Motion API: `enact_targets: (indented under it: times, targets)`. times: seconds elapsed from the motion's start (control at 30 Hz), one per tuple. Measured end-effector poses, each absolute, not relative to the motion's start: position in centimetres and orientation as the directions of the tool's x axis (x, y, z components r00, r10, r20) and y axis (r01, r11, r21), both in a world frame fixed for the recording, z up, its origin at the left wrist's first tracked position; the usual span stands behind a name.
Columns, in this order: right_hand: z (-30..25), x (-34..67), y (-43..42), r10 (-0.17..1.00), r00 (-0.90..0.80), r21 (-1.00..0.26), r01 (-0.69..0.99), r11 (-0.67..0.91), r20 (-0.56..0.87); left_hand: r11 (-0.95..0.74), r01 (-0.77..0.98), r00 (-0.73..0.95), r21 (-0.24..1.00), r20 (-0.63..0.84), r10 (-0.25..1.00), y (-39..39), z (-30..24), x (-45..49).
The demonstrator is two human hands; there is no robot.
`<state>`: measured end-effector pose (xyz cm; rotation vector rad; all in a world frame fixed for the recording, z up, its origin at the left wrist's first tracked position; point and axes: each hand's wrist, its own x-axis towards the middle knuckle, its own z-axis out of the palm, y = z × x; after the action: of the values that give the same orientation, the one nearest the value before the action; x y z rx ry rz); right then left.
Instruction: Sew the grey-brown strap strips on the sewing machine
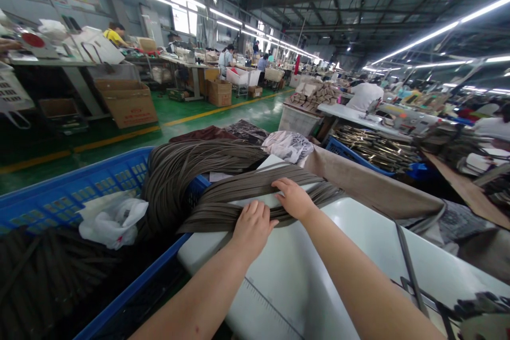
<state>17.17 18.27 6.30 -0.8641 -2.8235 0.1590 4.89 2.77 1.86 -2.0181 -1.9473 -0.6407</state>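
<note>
A long bundle of thin dark grey-brown strips (227, 191) lies across the pale worktop (295, 260). My left hand (253, 226) bends its fingers over the near strands, thumb out to the right; its fingertips are partly hidden. Just beyond and to the right, my right hand (294, 199) rests on the same bundle with its fingers stretched and somewhat apart. Between the hands a patch of pale top shows through the strands. Leftward, a thick looped coil of like strips (187, 164) hangs over the blue crate's edge.
The blue plastic crate (119, 170) at left contains dark strips and a crumpled white plastic bag (115, 220). Brown fabric (370, 180) borders the worktop's far side. A blue bin of shiny pieces (374, 149) stands at right. Beyond are cardboard boxes (127, 103), sewing tables and several seated people.
</note>
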Motion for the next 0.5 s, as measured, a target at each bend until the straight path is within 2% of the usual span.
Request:
enact_targets:
  times: [0.17,0.5]
  targets:
    - [5.58,16.72,18.27,0.578,-0.806,-0.08,0.572,0.816,0.129,-0.029,0.994,-0.026,0.107,0.473,0.88,2.94,1.82,5.03]
    - [5.9,17.19,18.11,0.524,-0.848,0.034,0.528,0.849,0.085,-0.059,0.994,0.01,0.095,0.448,0.894,2.95,1.8,5.09]
